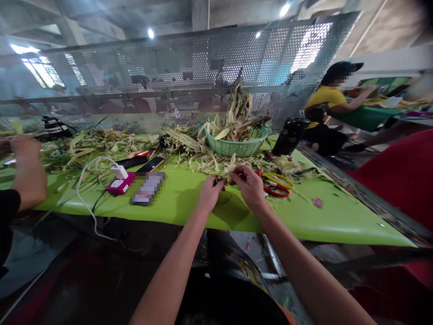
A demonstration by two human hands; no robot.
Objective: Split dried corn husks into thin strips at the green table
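Over the green tabletop [189, 205], both my hands meet at a pale, dry strip of corn husk [232, 163] whose tip sticks upward. My left hand [210, 193] pinches its lower part from the left. From the right, the fingers of my right hand [249, 184] close on it too. Fingers cover most of the strip's lower end. Just right of my right hand lie red and yellow looped handles [279, 184], seemingly of scissors. Beyond my hands stands a green plastic basket [232, 148] heaped with dried husks [238, 113].
Husk scraps [101, 140] spread along the table's back. To the left are a magenta socket block [118, 185] with a white charger [119, 171], and two phones [148, 189]. A black object [289, 135] stands right of the basket. A co-worker's arm [29, 174] reaches in at left.
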